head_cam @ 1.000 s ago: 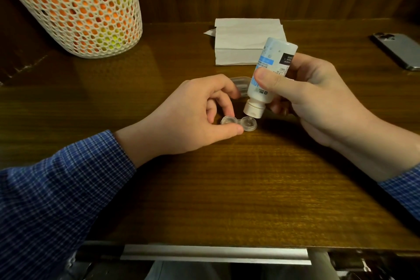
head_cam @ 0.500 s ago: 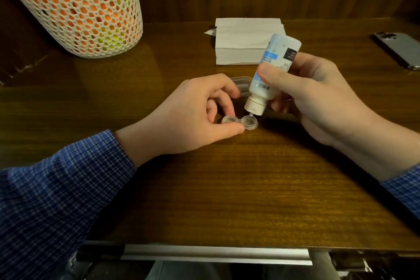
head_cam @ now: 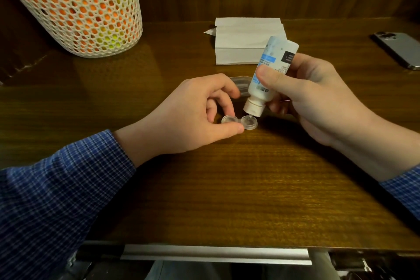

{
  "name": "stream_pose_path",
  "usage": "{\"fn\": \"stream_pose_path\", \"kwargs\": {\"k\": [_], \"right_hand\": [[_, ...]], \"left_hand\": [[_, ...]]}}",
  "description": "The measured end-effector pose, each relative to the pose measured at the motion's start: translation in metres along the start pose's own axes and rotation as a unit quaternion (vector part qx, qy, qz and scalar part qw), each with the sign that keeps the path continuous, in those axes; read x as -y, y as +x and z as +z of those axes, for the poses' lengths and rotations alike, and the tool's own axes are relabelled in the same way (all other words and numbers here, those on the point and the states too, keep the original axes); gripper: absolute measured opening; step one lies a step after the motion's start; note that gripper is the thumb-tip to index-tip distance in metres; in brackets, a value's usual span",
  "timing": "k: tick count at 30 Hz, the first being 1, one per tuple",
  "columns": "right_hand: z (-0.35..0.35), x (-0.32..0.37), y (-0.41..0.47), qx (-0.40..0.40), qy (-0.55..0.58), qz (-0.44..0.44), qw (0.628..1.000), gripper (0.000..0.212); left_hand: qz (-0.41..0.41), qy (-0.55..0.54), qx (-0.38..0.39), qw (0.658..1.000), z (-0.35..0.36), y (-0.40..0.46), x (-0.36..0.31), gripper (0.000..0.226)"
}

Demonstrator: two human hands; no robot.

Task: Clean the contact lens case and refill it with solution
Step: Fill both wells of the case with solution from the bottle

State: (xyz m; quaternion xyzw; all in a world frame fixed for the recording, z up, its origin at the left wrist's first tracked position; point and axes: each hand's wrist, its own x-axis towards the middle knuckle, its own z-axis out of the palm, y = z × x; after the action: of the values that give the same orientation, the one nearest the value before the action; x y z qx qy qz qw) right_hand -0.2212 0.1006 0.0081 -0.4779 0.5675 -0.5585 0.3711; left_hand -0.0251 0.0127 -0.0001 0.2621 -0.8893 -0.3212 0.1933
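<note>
A clear contact lens case (head_cam: 249, 122) with two open round wells lies on the wooden desk (head_cam: 227, 188). My left hand (head_cam: 193, 118) pinches its left well between thumb and fingers. My right hand (head_cam: 313, 95) grips a small white solution bottle (head_cam: 270, 70) with a blue label, tipped nozzle-down. The nozzle tip sits just over the right well. A clear plastic lid or container (head_cam: 241, 82) lies behind my left hand, partly hidden by it and the bottle.
A folded white paper towel (head_cam: 241, 41) lies at the back centre. A white mesh basket (head_cam: 77, 7) with orange and yellow contents stands at the back left. A grey phone (head_cam: 400, 50) lies at the back right. The desk's front edge has a metal rail (head_cam: 216, 254).
The bottle has shifted slightly right and tilted more, with its nozzle now directly above the right well. My left hand stays on the case.
</note>
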Motion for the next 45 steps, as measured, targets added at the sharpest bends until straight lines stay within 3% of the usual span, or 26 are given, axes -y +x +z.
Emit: {"fn": "stream_pose_path", "kwargs": {"k": [16,27,36,45], "right_hand": [[0.0015,0.0005,-0.0011,0.001,-0.008,-0.007,1.000,0.021],[0.0013,0.0034,-0.0021,0.006,0.007,0.003,1.000,0.040],[0.0031,0.0045,-0.0034,0.001,-0.005,0.009,1.000,0.021],[0.0036,0.0039,-0.0028,0.000,-0.018,-0.004,1.000,0.022]], "left_hand": [[0.001,0.004,-0.001,1.000,-0.0002,-0.0003,-0.0007,0.049],[-0.004,-0.001,0.004,1.000,-0.0008,-0.0005,-0.0009,0.049],[0.001,0.007,0.004,1.000,-0.0005,0.0004,0.0000,0.049],[0.014,0.005,-0.001,1.000,0.0000,0.0001,0.0018,0.047]]}}
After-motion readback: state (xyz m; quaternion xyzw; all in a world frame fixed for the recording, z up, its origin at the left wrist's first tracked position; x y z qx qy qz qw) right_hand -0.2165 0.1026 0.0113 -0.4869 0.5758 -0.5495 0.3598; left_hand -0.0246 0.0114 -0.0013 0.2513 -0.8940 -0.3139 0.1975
